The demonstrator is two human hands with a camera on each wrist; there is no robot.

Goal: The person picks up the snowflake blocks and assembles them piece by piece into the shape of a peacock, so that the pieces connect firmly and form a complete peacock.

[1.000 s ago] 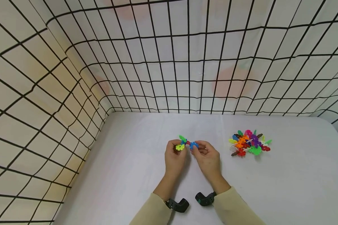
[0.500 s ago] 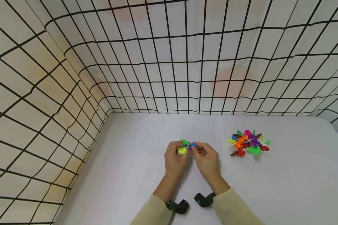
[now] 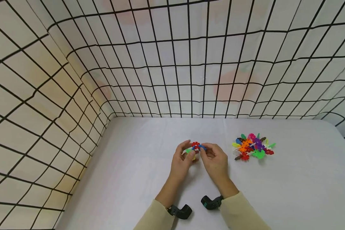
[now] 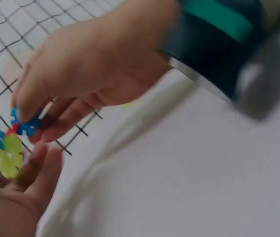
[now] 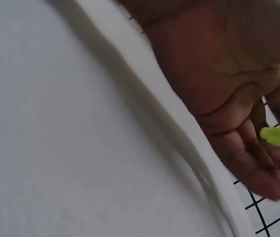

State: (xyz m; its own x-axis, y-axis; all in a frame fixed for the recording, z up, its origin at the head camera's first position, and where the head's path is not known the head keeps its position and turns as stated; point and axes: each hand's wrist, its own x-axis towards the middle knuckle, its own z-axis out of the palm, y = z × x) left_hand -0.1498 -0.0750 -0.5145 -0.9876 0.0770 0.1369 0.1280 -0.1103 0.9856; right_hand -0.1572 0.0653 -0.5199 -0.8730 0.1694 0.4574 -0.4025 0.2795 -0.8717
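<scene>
Several plastic snowflake discs are joined in a small cluster held between both hands. My left hand [image 3: 179, 164] grips its left part with thumb and fingers, around a green disc [image 3: 188, 150] and a yellow disc [image 4: 11, 158]. On the other side, my right hand [image 3: 217, 164] pinches a blue disc [image 3: 202, 147] between thumb and fingers. A red disc [image 3: 195, 144] shows at the far side, between the fingertips of both hands. In the right wrist view the yellow disc [image 5: 278, 137] sits at the right edge, close to curled fingers. Fingers partly hide the joined discs.
A pile of loose snowflake discs [image 3: 258, 154] in many colours lies to the right on the white table [image 3: 126, 169]. Black wire grid panels [image 3: 175, 67] stand behind and at the sides. Each wrist wears a black camera [image 3: 181, 211].
The cluster has been turned between the hands: a red disc now faces up at the far side, and the green and yellow discs sit lower behind the left fingers. Right hand shifted slightly right.
</scene>
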